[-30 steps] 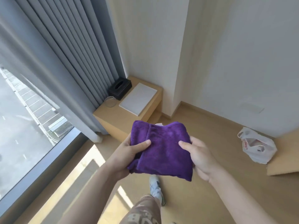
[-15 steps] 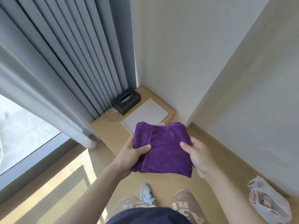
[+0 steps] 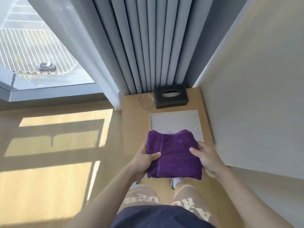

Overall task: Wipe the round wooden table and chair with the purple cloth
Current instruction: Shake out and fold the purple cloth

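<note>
A folded purple cloth (image 3: 174, 153) is held in front of me at waist height, above the near end of a low wooden stand. My left hand (image 3: 143, 159) grips its left edge, thumb on top. My right hand (image 3: 206, 157) grips the right edge the same way. No round wooden table or chair is in view.
The low wooden stand (image 3: 131, 129) sits in the corner against the wall, carrying a black tissue box (image 3: 171, 96), a clear glass dish (image 3: 146, 101) and a white pad (image 3: 176, 124). Grey curtains (image 3: 148, 43) hang behind it; a floor-level window (image 3: 32, 46) is on the left.
The view has swung left and tilted down, so the stand now lies straight ahead and the white bag has left the frame. Both hands keep the same hold on the cloth.
</note>
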